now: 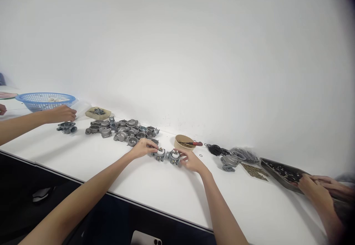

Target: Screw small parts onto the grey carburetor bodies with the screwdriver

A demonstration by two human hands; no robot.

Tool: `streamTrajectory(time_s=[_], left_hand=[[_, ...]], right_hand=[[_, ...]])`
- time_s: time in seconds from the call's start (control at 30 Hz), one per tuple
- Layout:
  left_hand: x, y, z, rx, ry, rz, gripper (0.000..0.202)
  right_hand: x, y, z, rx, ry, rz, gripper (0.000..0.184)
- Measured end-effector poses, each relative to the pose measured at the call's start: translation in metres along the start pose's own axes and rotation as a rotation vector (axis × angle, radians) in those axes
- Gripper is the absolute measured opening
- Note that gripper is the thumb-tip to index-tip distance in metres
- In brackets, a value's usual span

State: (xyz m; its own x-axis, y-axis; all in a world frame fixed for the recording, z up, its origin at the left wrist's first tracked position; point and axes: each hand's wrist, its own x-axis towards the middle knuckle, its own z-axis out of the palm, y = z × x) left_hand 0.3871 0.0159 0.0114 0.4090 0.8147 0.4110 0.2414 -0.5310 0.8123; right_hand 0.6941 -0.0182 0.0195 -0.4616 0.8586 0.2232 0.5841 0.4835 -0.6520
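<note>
Two grey metal carburetor bodies stand side by side on the white table, each with a white plastic part and brass bits on top. My left hand is closed, thumb and fingertips at the upper edge of the left carburetor. Around the outer side of the right carburetor curl the fingers of my right hand. Some of the fingertips are hidden behind the parts. Just behind them is a tan bowl of small brass pieces, with a red-handled screwdriver across its rim.
Many carburetor bodies lie piled left, near a small tray and blue basket. Another person's hand is there. Black rings, more carburetors, brass pieces and a dark tray with a co-worker's hands are right.
</note>
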Motion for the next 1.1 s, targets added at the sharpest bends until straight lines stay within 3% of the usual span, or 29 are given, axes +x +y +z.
streamTrajectory(time_s=[0.17,0.3,0.4,0.53,0.67,0.97,1.1], left_hand=[[0.000,-0.006,0.003,-0.072,0.015,0.009,0.023],[0.002,-0.014,0.005,-0.161,-0.004,0.032,0.034],[0.004,-0.019,0.005,-0.221,-0.044,0.013,0.042],[0.003,-0.020,0.005,-0.232,-0.071,0.025,0.040],[0.003,-0.019,0.005,-0.248,-0.078,0.025,0.040],[0.004,-0.021,0.006,-0.233,-0.073,0.068,0.036],[0.004,-0.022,0.006,-0.218,-0.070,0.085,0.035]], right_hand=[[0.003,0.004,0.000,-0.043,0.099,-0.061,0.070],[0.007,-0.009,0.008,-0.079,0.347,-0.183,0.043],[0.011,-0.026,0.025,-0.174,0.443,-0.250,0.028],[0.020,-0.045,0.051,-0.343,0.427,-0.278,0.031],[0.028,-0.050,0.067,-0.426,0.374,-0.186,0.038],[0.037,-0.051,0.066,-0.133,0.350,-0.012,0.038],[0.038,-0.052,0.066,-0.074,0.372,-0.019,0.041]])
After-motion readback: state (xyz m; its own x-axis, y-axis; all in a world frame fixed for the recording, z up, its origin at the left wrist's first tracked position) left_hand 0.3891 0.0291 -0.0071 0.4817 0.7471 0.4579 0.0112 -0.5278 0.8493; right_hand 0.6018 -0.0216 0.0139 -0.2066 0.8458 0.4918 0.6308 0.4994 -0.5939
